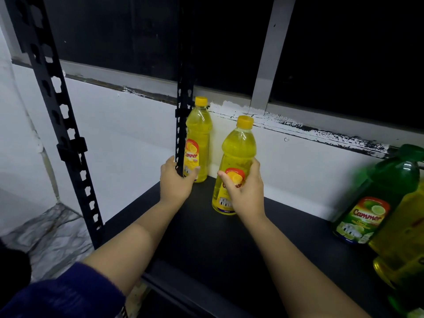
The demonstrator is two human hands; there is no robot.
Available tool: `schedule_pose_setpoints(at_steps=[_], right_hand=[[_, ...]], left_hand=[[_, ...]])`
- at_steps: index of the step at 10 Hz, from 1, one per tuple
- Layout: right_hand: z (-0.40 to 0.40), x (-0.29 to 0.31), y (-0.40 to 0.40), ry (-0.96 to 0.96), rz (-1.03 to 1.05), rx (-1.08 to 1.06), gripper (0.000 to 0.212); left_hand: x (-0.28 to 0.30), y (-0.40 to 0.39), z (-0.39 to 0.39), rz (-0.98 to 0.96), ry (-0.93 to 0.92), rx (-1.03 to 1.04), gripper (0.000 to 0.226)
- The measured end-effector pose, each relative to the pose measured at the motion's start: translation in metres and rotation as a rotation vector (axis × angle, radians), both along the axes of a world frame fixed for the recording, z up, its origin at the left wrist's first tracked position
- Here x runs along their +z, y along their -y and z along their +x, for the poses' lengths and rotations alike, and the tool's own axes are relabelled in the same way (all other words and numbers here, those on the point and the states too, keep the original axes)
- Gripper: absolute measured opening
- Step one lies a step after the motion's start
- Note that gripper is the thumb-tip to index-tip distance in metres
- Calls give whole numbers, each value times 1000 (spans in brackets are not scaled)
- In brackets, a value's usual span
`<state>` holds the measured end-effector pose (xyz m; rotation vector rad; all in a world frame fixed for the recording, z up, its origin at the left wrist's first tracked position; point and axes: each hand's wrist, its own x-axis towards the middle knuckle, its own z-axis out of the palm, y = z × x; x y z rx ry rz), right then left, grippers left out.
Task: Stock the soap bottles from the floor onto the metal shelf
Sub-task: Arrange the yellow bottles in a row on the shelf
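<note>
Hands first: your left hand (175, 180) is at the back left corner of the shelf (206, 244), thumb on one side of the rear post (183, 125) and fingers (193, 172) on the other, touching the base of the far yellow bottle (198, 143); whether it truly grips that bottle or only the post, you cannot tell from this view; the bottle stands upright on the shelf, right against the post and close to the white wall (128, 134). Your right hand (246, 189) is wrapped around the near yellow bottle (237, 157), thumb across the red label and fingers round the far side; that bottle leans a little to the left, its base on or just at the dark shelf board, a short way in front of and to the right of the first one; both have yellow caps. At the right edge a green bottle (380, 193) tilts inward on the shelf, and a larger yellow container (403, 244) sits just in front of it, partly cut off. The front post (62, 125) rises at the left, with marbled floor (50, 235) beyond it; a dark blue sleeve (64, 292) covers your left upper arm.
</note>
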<state>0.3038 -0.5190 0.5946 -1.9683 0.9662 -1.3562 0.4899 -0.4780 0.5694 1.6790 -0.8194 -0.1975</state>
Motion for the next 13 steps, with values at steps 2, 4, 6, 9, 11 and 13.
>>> schedule_pose_setpoints(at_steps=[2,4,6,9,11,13], right_hand=[[10,13,-4,-105,52,86,75],[42,12,-26,-307,-25,183,64],[48,13,-29,-430,37,475,102],[1,-41,-4,-985,131,4,90],[-1,-47,-3,-1049,124,-18,96],[-2,-47,-1,-1052,122,-21,96]], left_hand=[[29,-76,-26,-83,23,-227,33],[70,-88,-45,-130,167,-176,49],[84,-70,-28,-124,264,-19,76],[43,-73,-12,-35,164,-70,72],[-8,-76,-11,129,187,-8,81],[1,-55,1,125,90,-44,81]])
